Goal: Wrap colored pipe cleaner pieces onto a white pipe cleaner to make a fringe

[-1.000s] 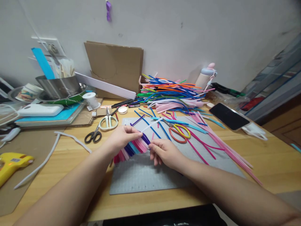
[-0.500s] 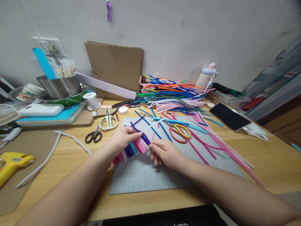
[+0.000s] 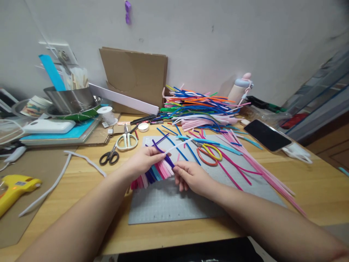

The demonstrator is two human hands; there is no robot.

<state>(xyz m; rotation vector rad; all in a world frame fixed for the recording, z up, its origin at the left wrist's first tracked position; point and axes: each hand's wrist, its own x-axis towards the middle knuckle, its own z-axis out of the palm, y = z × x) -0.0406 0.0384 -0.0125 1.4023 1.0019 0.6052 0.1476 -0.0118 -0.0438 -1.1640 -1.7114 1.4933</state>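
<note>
My left hand [image 3: 143, 160] pinches the top of a row of short folded pipe-cleaner pieces [image 3: 154, 171] in pink, blue and purple, strung side by side over a grey cutting mat [image 3: 174, 203]. A white pipe cleaner [image 3: 178, 145] runs out of that pinch toward the upper right, and a purple end sticks up beside it. My right hand [image 3: 191, 176] is closed with thumb and forefinger on the right end of the row, on a purple piece. Both forearms reach in from the bottom edge.
Behind lies a big pile of coloured pipe cleaners [image 3: 199, 105], with pink ones [image 3: 256, 167] fanned to the right. Orange-yellow scissors [image 3: 208, 153], white scissors [image 3: 127, 140], black scissors [image 3: 109, 157], a phone [image 3: 265, 134], a yellow glue gun [image 3: 13, 187] and cardboard [image 3: 133, 78] surround the mat.
Almost nothing differs: both hands keep their pinch on the row, and the view has shifted slightly. The purple end above my left fingers shows a little more.
</note>
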